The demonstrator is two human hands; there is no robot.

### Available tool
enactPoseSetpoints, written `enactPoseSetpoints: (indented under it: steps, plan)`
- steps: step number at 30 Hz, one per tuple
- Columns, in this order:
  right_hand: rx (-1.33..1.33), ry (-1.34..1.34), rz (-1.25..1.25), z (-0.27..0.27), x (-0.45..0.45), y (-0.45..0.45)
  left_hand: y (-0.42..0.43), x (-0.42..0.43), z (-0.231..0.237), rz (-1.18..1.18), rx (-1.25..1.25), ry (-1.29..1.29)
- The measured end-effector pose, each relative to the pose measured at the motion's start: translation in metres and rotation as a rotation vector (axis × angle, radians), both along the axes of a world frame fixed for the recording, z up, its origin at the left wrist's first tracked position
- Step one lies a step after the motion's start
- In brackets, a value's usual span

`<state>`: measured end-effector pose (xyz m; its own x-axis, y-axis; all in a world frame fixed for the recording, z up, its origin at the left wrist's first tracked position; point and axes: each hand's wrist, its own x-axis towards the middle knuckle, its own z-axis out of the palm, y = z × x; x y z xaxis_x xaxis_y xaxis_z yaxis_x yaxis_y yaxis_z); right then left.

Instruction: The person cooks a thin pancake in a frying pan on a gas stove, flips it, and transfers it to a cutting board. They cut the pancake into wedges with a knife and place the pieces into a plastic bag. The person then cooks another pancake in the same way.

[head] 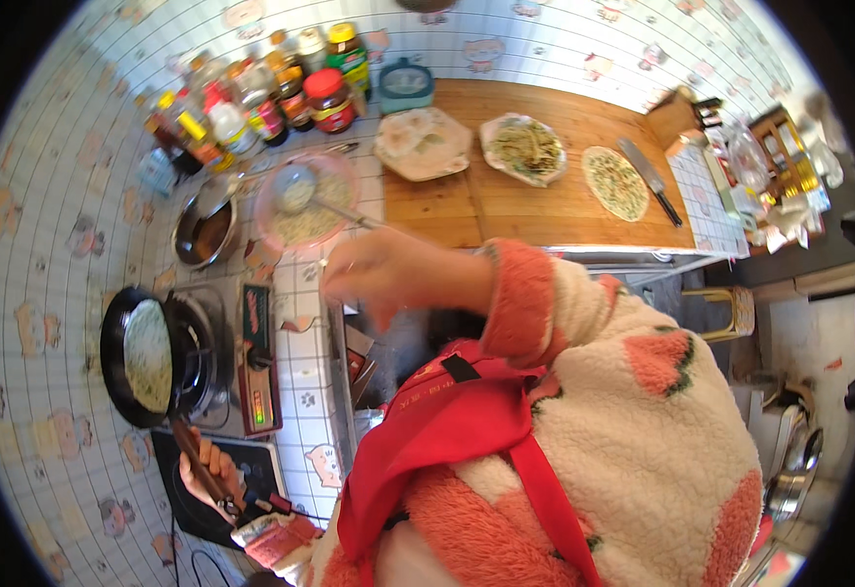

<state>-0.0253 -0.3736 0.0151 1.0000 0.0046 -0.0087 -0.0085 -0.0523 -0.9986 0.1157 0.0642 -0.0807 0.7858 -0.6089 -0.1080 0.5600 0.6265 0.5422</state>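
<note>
My left hand point(211, 469) grips the brown handle of a black frying pan point(113, 359), which is tilted beside the gas stove point(218, 411). A pale, green-flecked pancake point(147, 359) lies in the pan. Blurred by motion, my right hand point(380, 275) is bent in front of the counter's edge, and I cannot make out its fingers. Just beyond it, the handle of a ladle point(297, 188) passes behind the hand. The ladle's light blue bowl holds batter and sits in a pink translucent basin point(260, 209) of batter with pale shreds.
A metal pot point(207, 229) stands between basin and stove. Sauce bottles and jars point(266, 95) line the wall. A wooden board point(435, 213) carries an oval plate point(424, 163), a plate of shredded food point(523, 149), a flat pancake point(614, 183) and a kitchen knife point(644, 169). An induction cooktop point(171, 484) lies below the stove.
</note>
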Motion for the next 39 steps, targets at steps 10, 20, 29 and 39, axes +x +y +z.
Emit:
enactPoseSetpoints:
  steps: [10, 20, 29, 39]
  plan:
    - [-1.103, 0.456, -1.381, -0.165, -0.308, -0.399, 0.034, -0.021, -0.083, 0.567, -0.108, 0.157]
    - [-1.254, 1.028, -0.876, -0.238, -0.453, -0.534, -0.367, -0.223, -0.089, -0.353, 1.015, 0.155]
    - [0.174, 0.622, -1.056, -0.182, -0.506, -0.514, -0.798, -0.303, -0.073, -0.900, 0.694, -1.477]
    - [0.694, 0.655, -0.670, -0.194, -0.586, -0.514, -0.958, -0.349, -0.115, -0.589, 0.727, -2.248]
